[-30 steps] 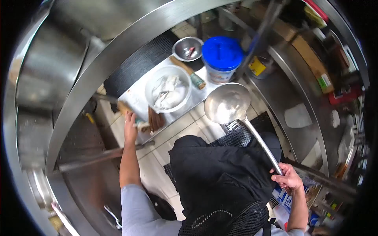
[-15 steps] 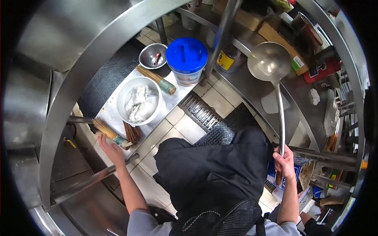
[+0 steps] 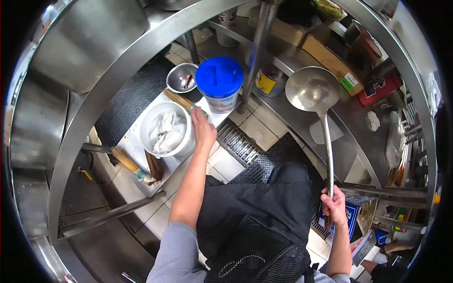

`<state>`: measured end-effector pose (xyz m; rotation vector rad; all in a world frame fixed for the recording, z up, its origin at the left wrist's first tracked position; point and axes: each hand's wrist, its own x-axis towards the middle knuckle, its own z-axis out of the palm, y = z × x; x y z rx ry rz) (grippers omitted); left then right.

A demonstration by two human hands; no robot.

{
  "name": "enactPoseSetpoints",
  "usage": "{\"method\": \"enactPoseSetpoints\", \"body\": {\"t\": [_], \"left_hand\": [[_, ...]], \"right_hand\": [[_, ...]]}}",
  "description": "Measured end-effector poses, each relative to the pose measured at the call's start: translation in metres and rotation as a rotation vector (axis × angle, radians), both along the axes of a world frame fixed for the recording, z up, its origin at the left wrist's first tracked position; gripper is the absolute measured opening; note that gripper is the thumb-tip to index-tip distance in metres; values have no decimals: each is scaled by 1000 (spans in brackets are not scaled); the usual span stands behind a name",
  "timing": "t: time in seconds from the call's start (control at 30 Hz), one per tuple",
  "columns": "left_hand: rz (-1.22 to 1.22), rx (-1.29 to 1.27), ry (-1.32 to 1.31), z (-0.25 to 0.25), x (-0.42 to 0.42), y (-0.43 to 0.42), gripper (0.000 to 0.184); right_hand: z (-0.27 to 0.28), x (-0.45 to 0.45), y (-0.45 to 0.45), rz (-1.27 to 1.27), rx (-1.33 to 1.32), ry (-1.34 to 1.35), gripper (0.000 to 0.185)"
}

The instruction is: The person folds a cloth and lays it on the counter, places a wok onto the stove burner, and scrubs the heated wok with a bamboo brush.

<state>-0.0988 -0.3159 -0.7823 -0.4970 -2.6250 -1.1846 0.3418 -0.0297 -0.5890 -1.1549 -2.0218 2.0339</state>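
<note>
My right hand (image 3: 335, 206) is wrapped round the lower handle of a large steel ladle (image 3: 313, 88), held bowl up on the right. My left hand (image 3: 204, 130) reaches over the low white table (image 3: 130, 133), fingers stretched out at the green-wrapped end of a bamboo brush (image 3: 178, 99). Whether the fingertips touch it I cannot tell. Close beside that hand stands a white bucket (image 3: 187, 146) with white cloths (image 3: 165, 134) inside. A second bamboo brush (image 3: 125, 160) and a dark brown brush (image 3: 154, 166) lie at the table's near left.
A blue-lidded tub (image 3: 219, 79) and a small steel bowl (image 3: 182, 78) stand behind the brush. A steel post (image 3: 259, 45) rises beside the tub. Steel shelving at right holds a cardboard box (image 3: 330, 63) and a red container (image 3: 380, 88). A floor grate (image 3: 239, 143) lies below.
My left hand has left the near-left bamboo brush and moved right and away from me, past the bucket, to the other bamboo brush. My right hand still holds the ladle.
</note>
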Motion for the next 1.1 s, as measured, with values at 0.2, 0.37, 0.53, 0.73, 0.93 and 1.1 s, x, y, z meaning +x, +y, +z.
{"method": "enactPoseSetpoints", "body": {"t": [0.2, 0.37, 0.53, 0.73, 0.93, 1.1], "left_hand": [[106, -449, -407, -42, -38, 26, 87], [171, -449, -262, -50, -19, 33, 62], [238, -427, -364, -28, -1, 32, 52], [372, -304, -418, -35, 12, 37, 76], [481, 227, -592, -56, 54, 49, 101], [369, 691, -753, -44, 136, 41, 93]], "right_hand": [[11, -4, -6, -113, 180, 4, 21], [4, -29, 21, -162, 367, 18, 21], [6, -64, 38, -140, 341, 85, 23], [-3, -75, 57, -119, 282, 100, 31], [-9, -82, 74, -84, 236, 117, 32], [-8, -95, 94, -90, 333, 101, 24]]}}
